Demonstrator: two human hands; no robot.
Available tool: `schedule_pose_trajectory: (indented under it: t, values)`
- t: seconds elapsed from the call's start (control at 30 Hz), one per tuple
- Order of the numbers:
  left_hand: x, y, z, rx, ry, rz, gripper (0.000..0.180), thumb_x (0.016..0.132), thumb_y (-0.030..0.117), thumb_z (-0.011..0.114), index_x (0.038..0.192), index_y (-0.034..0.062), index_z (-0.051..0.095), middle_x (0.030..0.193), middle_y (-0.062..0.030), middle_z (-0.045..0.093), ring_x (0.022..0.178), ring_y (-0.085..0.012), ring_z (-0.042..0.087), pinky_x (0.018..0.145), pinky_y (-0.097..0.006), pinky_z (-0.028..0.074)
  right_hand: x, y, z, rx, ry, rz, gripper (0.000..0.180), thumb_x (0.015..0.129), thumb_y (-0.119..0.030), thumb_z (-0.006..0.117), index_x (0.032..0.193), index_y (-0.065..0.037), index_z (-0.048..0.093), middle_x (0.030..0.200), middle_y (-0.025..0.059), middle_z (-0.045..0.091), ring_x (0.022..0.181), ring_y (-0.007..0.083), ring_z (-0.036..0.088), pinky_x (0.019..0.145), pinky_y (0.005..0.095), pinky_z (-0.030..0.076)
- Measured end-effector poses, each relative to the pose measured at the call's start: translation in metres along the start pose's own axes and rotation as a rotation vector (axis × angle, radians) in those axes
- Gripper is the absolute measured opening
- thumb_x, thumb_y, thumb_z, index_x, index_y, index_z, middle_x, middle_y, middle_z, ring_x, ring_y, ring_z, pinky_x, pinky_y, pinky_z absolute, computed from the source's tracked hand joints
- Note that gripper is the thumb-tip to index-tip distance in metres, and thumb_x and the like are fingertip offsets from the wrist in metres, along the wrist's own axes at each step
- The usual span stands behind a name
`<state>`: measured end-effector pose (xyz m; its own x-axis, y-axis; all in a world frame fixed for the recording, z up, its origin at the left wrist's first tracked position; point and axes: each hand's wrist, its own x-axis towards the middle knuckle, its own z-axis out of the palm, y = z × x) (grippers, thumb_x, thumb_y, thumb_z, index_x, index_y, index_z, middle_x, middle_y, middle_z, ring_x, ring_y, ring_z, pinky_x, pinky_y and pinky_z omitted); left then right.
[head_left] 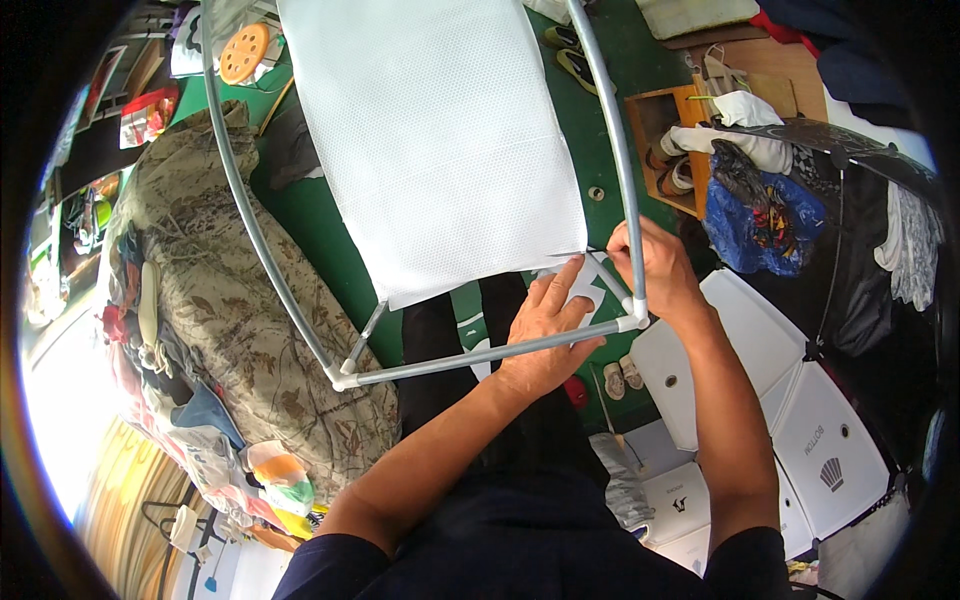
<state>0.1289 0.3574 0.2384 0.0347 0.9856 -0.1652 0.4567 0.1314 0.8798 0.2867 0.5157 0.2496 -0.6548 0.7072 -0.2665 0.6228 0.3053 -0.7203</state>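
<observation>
A white textured sheet (pixel 440 150) spans a frame of grey tubes (pixel 480 354) with white corner joints (pixel 341 380). My left hand (pixel 545 330) reaches beneath the near tube, its fingers stretched toward the sheet's near right corner. The index fingertip is at that corner. Inside the frame's right side, my right hand (pixel 655 262) is closed on a thin dark pointed tool (pixel 592 253), whose tip lies at the same corner. Its exact kind is too small to make out. A short tube (pixel 366 335) rises from the left joint toward the sheet's left corner.
Camouflage cloth (pixel 230 270) covers a long surface on the left. White panels (pixel 830 440) lie at the lower right. Shoes fill a wooden cubby (pixel 690 110) near a blue plastic bag (pixel 750 235). A tape roll (pixel 596 193) and slippers (pixel 622 376) rest on the green floor.
</observation>
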Motion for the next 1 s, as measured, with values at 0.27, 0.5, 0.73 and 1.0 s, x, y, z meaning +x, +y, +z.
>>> schedule_pose_trajectory:
  t: [0.27, 0.5, 0.73, 1.0]
  values:
    - [-0.001, 0.001, 0.0, -0.003, -0.013, -0.013, 0.047, 0.071, 0.014, 0.093, 0.108, 0.0043, 0.065, 0.162, -0.021, 0.039, 0.129, -0.0441, 0.053, 0.104, -0.05, 0.052, 0.001, 0.003, -0.004, -0.004, -0.006, -0.008, 0.009, 0.089, 0.002, 0.069, 0.088, 0.0, 0.06, 0.085, 0.0141, 0.062, 0.076, 0.0355, 0.066, 0.066, 0.044, 0.051]
    - [0.0, 0.001, -0.001, -0.003, -0.002, -0.016, 0.048, 0.07, 0.013, 0.093, 0.108, 0.0045, 0.065, 0.163, -0.0203, 0.039, 0.128, -0.0438, 0.053, 0.104, -0.05, 0.052, 0.002, 0.006, -0.009, -0.011, -0.041, 0.036, 0.007, 0.089, 0.003, 0.067, 0.088, 0.0, 0.061, 0.086, 0.0141, 0.063, 0.075, 0.0336, 0.066, 0.066, 0.0422, 0.051]
    - [-0.001, -0.001, -0.002, -0.031, 0.0, -0.02, 0.047, 0.071, 0.012, 0.092, 0.109, 0.0048, 0.065, 0.162, -0.021, 0.041, 0.127, -0.0431, 0.053, 0.105, -0.049, 0.051, -0.003, 0.02, 0.001, 0.012, -0.01, 0.057, 0.008, 0.088, 0.003, 0.069, 0.089, 0.0, 0.062, 0.084, 0.0129, 0.064, 0.072, 0.029, 0.067, 0.064, 0.0394, 0.051]
    - [0.001, -0.004, -0.007, -0.046, 0.026, -0.014, 0.047, 0.072, 0.009, 0.091, 0.11, 0.0033, 0.065, 0.158, -0.0212, 0.044, 0.124, -0.0432, 0.056, 0.103, -0.048, 0.053, -0.021, 0.049, -0.001, 0.309, -0.128, 0.522, 0.009, 0.091, -0.005, 0.074, 0.092, -0.002, 0.065, 0.089, 0.004, 0.071, 0.077, 0.0105, 0.065, 0.066, 0.0303, 0.051]
